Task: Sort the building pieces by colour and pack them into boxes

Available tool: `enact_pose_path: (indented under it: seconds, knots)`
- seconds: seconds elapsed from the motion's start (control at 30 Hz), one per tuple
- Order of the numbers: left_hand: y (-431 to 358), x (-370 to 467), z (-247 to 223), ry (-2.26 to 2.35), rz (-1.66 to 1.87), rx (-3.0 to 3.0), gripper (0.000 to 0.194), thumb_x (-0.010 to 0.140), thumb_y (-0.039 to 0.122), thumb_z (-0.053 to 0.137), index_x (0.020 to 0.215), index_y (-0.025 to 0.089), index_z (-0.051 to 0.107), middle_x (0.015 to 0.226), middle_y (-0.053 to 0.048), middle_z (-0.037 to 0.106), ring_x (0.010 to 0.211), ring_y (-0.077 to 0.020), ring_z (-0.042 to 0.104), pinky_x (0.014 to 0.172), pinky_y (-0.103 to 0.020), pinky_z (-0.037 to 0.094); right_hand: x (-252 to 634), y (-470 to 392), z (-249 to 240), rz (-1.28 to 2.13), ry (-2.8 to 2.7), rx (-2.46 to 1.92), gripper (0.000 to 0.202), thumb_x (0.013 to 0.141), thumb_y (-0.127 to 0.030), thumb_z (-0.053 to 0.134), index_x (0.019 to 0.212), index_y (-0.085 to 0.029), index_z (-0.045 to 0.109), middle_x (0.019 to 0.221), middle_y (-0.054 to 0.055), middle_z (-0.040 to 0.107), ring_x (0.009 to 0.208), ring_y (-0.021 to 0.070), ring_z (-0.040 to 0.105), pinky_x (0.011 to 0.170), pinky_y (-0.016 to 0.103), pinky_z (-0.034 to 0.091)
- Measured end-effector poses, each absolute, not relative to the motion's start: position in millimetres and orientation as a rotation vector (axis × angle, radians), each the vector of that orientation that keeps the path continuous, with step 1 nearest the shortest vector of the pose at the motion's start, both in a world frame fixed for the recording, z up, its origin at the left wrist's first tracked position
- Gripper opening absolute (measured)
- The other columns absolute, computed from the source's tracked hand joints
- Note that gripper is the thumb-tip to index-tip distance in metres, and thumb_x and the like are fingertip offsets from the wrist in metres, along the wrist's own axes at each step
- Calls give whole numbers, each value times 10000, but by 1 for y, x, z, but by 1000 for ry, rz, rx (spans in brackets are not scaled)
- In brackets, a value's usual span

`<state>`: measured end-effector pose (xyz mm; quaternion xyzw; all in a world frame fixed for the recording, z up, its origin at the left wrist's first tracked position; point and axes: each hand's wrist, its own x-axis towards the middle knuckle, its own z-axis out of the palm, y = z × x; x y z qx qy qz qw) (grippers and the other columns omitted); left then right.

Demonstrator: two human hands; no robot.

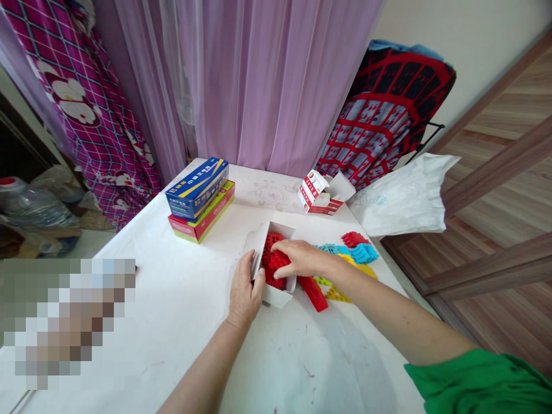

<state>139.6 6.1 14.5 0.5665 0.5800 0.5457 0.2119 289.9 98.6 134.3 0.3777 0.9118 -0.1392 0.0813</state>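
A white cardboard box point(279, 298) lies open on the table, with red plastic building pieces point(272, 241) inside. My left hand point(245, 291) grips the box's left side, its thumb near the front corner. Reaching in from the right, my right hand point(297, 259) has its fingers curled round red studded pieces in the box. Right beside the box are a long red piece point(314, 294), blue pieces point(364, 253) and yellow pieces point(338, 294), partly hidden by my right forearm. Another red piece point(354, 238) lies behind the blue ones.
A blue box point(198, 190) is stacked on a red and green box point(204, 215) at the back left. An opened red and white carton point(321, 195) stands at the back right, near a white plastic bag point(405, 198) at the table's edge. Purple curtains point(267, 86) hang behind.
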Motion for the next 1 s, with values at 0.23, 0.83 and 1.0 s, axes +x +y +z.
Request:
enact_pose_path:
  seconds: [0.23, 0.83, 1.0]
  knots:
    - [6, 140, 16, 1619, 1521, 1558, 446, 900, 355, 439, 1302, 164, 460, 1254, -141, 578, 1179, -238, 551, 1019, -441, 430, 285, 115, 127, -109, 2765, 1216, 499, 760, -479, 694, 1131, -168, 573, 1083, 101, 633, 1006, 243, 587, 847, 316, 418]
    - [6, 140, 16, 1621, 1524, 1577, 443, 905, 355, 436, 1301, 158, 462, 1257, -146, 580, 1184, -239, 547, 1024, -445, 428, 292, 109, 128, -65, 2801, 1235, 315, 837, -411, 626, 1061, -189, 639, 1062, 97, 651, 1038, 252, 566, 896, 363, 378]
    - [7, 140, 15, 1614, 1531, 1576, 436, 905, 352, 438, 1297, 165, 465, 1252, -141, 584, 1177, -237, 551, 1023, -446, 428, 300, 104, 130, -38, 2802, 1244, 243, 843, -351, 602, 1049, -237, 665, 1054, 67, 676, 1066, 248, 544, 917, 377, 337]
